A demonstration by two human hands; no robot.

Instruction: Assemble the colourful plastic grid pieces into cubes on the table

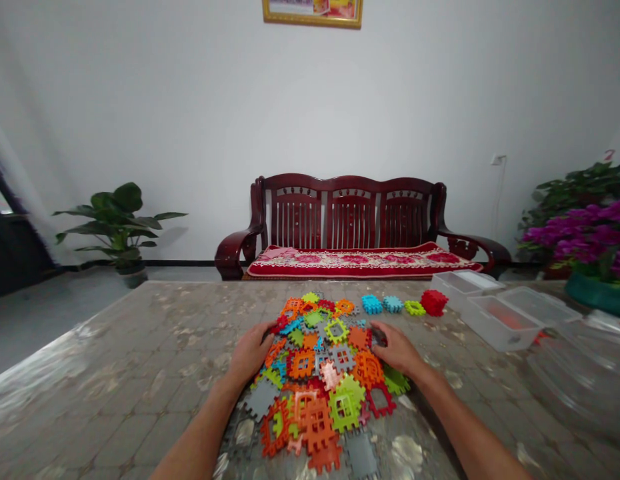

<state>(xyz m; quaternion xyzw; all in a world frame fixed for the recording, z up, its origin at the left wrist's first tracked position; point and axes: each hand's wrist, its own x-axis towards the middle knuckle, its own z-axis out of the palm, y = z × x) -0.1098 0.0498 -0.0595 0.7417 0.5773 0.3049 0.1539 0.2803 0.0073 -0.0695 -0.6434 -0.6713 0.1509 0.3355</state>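
A heap of flat plastic interlocking building pieces (316, 417) in orange, green, grey, red and blue lies spread on the table before me. Several have window-like cut-outs, such as a green window piece (344, 408) and a grey frame piece (343, 358). At the heap's left edge rests my left hand (253, 350), open, its fingers curved along the pieces. My right hand (396, 348) is at the opposite edge, open with thumb and fingers apart, beside red and orange pieces. Neither hand shows a piece held in it; some fingertips are hidden against the heap.
Behind the heap stand small stacks: blue (371, 305), light blue (393, 305), green (415, 308) and red (435, 303). Clear plastic boxes (500, 328) and a transparent container (585, 373) are at the right. The patterned table (115, 373) reaches toward a wooden bench (350, 213).
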